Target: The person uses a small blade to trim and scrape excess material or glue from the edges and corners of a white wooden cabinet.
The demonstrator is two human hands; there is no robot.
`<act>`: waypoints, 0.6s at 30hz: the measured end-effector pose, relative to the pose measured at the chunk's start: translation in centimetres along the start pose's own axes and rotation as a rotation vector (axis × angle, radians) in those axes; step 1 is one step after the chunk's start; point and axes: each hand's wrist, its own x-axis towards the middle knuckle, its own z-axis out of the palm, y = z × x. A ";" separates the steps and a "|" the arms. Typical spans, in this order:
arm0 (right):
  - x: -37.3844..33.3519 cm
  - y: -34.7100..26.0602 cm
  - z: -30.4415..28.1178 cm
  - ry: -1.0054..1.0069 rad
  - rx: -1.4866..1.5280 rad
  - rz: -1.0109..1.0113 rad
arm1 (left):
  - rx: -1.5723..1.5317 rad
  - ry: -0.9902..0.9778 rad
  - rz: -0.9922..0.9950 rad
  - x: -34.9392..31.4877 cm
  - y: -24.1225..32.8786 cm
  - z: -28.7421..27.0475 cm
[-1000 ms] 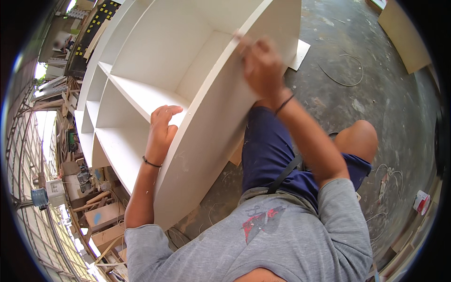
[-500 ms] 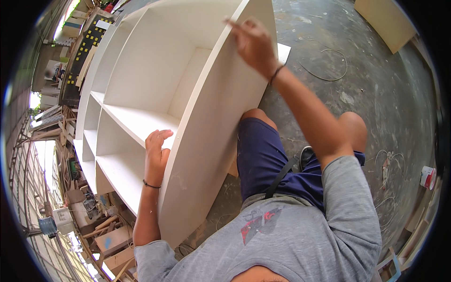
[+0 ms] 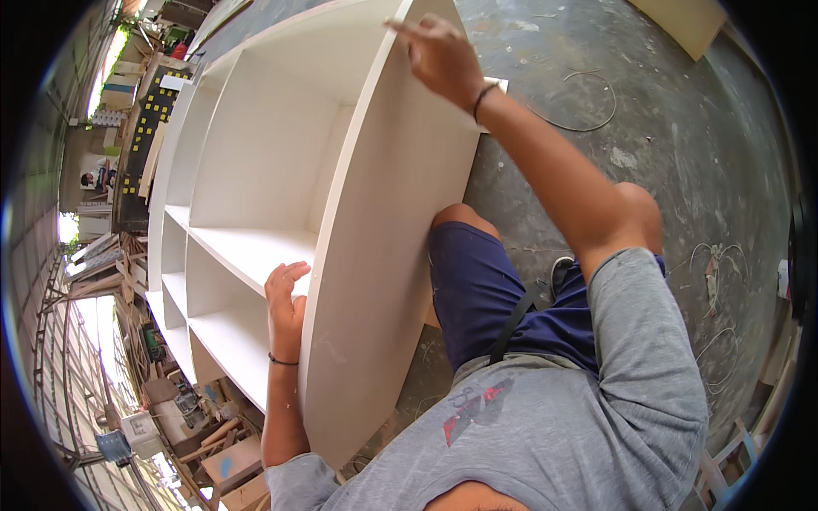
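Note:
A large white cabinet with open compartments lies across my left side, and its broad white side panel [image 3: 375, 230] runs along beside my leg. My left hand [image 3: 285, 294] is at the panel's front edge, near a shelf board [image 3: 256, 247], fingers stretched and thumb apart, with nothing seen in it. Farther along the same edge, my right hand [image 3: 439, 64] bends over the panel. Its index finger points out across the edge while the other fingers curl in. Whatever may be under those fingers is hidden.
Wood scraps and boards [image 3: 234, 460] pile up beyond the cabinet at the lower left. On the grey floor [image 3: 545, 196] lie a looped cable [image 3: 609, 102] and thin cords [image 3: 714, 272]. A tan board [image 3: 682, 25] stands at the far right.
The view has shifted a little, so the cabinet sits farther left in it. My right hand remains at the panel's far edge and my left hand near the same shelf board.

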 end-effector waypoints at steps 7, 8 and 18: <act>-7.9 -10.8 -1.8 -0.157 0.315 -0.378 | 0.034 0.005 -0.020 -0.5 -0.1 -0.1; -7.5 -10.9 -2.2 -0.160 0.346 -0.392 | 0.027 0.009 -0.018 -0.6 -0.2 -0.3; -1.4 -3.1 -1.1 -0.242 0.050 -0.332 | 0.006 0.023 -0.042 -0.1 0.6 0.1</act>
